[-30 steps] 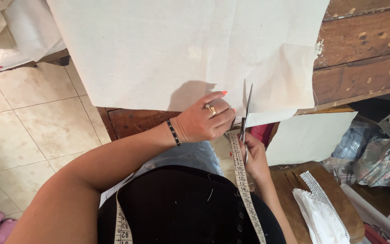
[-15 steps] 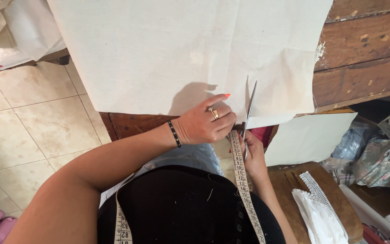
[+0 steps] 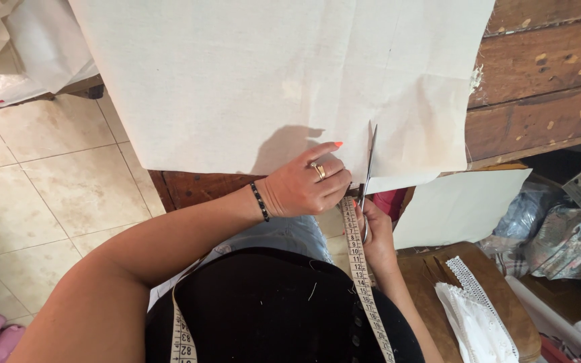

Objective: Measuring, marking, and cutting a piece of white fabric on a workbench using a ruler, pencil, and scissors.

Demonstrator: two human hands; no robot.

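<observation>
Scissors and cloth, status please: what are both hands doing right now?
Left hand flat on cream cloth, beside the cut. Right hand grips scissors, blades in the cloth's near edge. Tape measure hangs close under the blades.

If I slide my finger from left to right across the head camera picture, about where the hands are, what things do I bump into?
Tiled floor → bead bracelet → left hand → scissors → white sheet of paper → crumpled plastic bags.

scissors [image 3: 369, 176] handles hidden, cloth [image 3: 270, 74] top cropped
</observation>
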